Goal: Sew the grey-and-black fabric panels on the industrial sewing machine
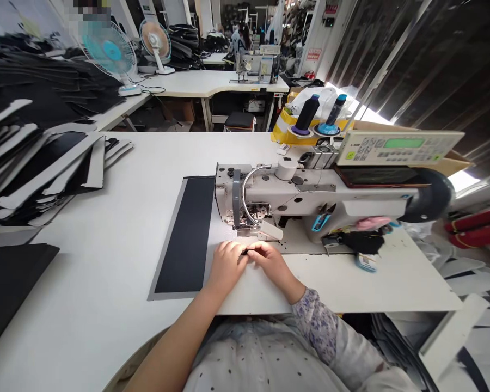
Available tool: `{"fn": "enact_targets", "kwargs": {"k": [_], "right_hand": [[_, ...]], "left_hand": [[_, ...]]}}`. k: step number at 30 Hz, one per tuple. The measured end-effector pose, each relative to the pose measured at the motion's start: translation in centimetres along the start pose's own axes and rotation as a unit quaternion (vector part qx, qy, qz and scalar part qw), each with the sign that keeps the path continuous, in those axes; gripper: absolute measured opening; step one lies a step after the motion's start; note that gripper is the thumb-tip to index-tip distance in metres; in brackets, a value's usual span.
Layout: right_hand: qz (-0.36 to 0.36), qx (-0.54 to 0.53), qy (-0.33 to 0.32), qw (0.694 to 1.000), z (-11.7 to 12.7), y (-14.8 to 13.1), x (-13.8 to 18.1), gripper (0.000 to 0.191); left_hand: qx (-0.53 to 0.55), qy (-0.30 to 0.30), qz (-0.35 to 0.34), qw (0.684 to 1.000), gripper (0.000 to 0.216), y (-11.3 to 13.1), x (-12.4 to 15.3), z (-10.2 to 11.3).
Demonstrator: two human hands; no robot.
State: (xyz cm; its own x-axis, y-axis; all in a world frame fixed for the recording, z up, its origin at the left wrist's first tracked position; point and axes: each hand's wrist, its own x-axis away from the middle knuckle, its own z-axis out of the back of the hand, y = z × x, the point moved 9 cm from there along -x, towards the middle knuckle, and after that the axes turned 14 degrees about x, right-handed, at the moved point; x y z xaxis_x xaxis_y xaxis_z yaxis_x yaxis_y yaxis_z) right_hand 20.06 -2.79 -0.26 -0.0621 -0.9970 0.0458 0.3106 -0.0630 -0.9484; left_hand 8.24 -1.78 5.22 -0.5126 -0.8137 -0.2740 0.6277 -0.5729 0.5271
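Both hands meet just in front of the needle area of a white sewing machine. My left hand is closed, its fingers curled and the thumb against a small black piece. From the right, my right hand pinches at the same piece with thumb and forefinger. Most of the piece is hidden by the fingers, so its kind does not show. Left of the machine a black rectangular panel with grey edges lies flat on the white table, its right side reaching toward the machine head.
Stacked black and white cut pieces lie at left, with a folded black panel nearer. Thread cones stand behind the machine, beside its control panel. Blue-handled snips rest against the machine. Fans stand farther back.
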Motion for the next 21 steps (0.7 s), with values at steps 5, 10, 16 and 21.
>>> {"fn": "enact_targets", "kwargs": {"k": [5, 10, 16, 21], "right_hand": [[-0.016, -0.073, 0.004, 0.997, -2.3, -0.1, -1.0, 0.036], [0.185, 0.220, 0.042, 0.957, -1.8, -3.0, -2.9, 0.018], [0.253, 0.380, 0.054, 0.888, -1.7, -2.5, -4.5, 0.030], [0.209, 0.370, 0.049, 0.904, -1.5, -1.7, -4.9, 0.032]], "left_hand": [[-0.096, 0.028, -0.069, 0.993, 0.018, 0.3, -0.4, 1.8], [-0.141, 0.042, -0.068, 0.987, 0.021, -2.1, -1.2, 2.5], [-0.125, 0.052, -0.011, 0.991, 0.026, -4.7, -1.5, 1.8], [-0.119, 0.023, -0.008, 0.993, 0.032, -4.7, -1.5, 1.1]]}}
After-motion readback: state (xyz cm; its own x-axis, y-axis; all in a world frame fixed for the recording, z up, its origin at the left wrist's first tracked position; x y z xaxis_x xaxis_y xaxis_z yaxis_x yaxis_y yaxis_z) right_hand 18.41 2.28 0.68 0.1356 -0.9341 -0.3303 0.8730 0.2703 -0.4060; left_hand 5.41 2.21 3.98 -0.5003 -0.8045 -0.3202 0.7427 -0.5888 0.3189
